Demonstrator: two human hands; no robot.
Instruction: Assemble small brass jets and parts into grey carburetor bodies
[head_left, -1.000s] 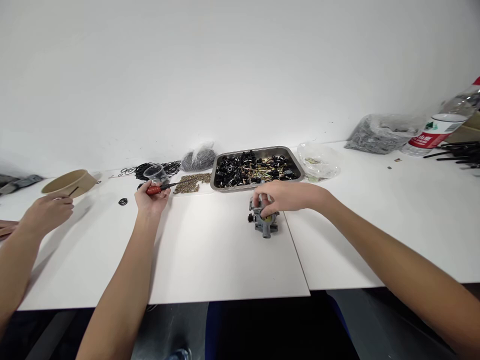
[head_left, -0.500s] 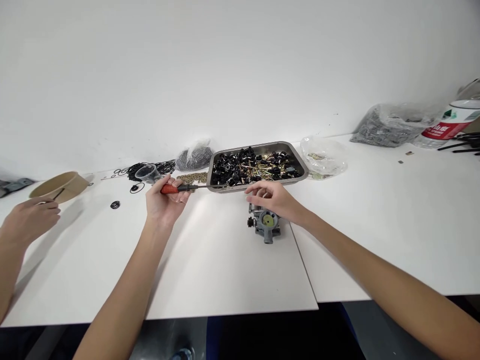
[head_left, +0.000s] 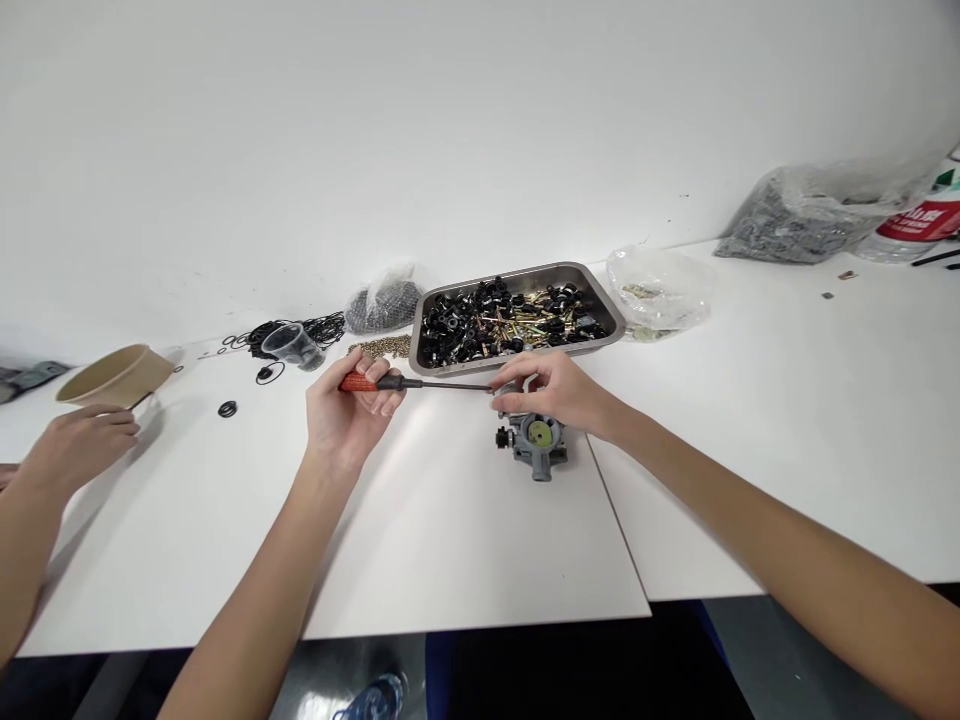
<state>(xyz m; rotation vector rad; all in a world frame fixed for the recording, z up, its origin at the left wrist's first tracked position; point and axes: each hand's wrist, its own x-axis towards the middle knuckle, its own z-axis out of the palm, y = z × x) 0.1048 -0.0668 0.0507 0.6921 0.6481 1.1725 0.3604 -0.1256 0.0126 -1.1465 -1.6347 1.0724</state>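
Observation:
My left hand [head_left: 350,405] is wrapped round the red and black handle of a screwdriver [head_left: 367,382], held level with its shaft pointing right. The shaft's tip reaches the fingertips of my right hand [head_left: 544,388]. Those fingers are pinched together at the tip; what they hold there is too small to make out. Just below my right hand, a grey metal part [head_left: 540,445] with a round yellowish disc and a black knob on its left side lies on the white table [head_left: 450,540]. My right hand hides its upper end.
A metal tray [head_left: 517,364] of small black and brass parts stands behind my hands, with plastic bags [head_left: 660,290] beside it. Left are a clear cup [head_left: 294,346], black rings [head_left: 227,409], a tan bowl [head_left: 116,378] and another person's hand [head_left: 79,445].
My left hand has moved right with the screwdriver, bringing its tip to my right fingertips. The other person's hand has shifted slightly right. The view has tilted a little.

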